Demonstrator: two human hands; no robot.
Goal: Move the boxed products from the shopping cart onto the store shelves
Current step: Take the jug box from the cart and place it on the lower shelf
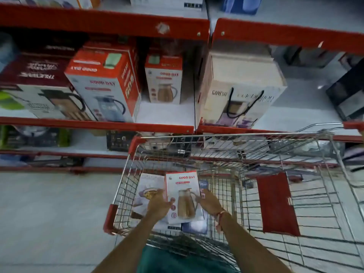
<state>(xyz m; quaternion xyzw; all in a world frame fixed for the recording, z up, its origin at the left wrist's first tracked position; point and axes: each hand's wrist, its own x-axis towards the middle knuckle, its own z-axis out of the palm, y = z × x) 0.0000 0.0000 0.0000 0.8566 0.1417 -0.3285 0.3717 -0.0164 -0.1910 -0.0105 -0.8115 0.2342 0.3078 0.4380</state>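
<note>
I stood on a pale grey floor (49,209) in a store aisle, facing red-edged shelves (94,124) stacked in several tiers, with a wire shopping cart (226,138) pushed up against them; its corners were capped in red plastic and a red flap (275,203) hung on the cart's wire. On the middle tier I counted four boxes clearly: a dark maroon-topped carton (37,89) at the left, a tilted red-and-white Good Day box (104,87) beside it, a smaller Good Day box (163,79) set further back with bare shelf in front of it, and a cream Ganesh box (242,89) with black cord handles in the next bay. The tiers above and below held more cartons, too blurred for me to count. Inside the cart, near its left end, I held a Good Day jug box (184,196) lying on top of the others, my left hand (158,204) pressed to its left edge and my right hand (209,200) on its right edge, fingers closed against the sides so that both hands clasped it between them. A red thread circled my right wrist. Under and beside that box I could make out at least three more: a white food-picture box (144,192) at the left, a dark blue one (194,227) underneath, and a sliver of another behind my right hand.
</note>
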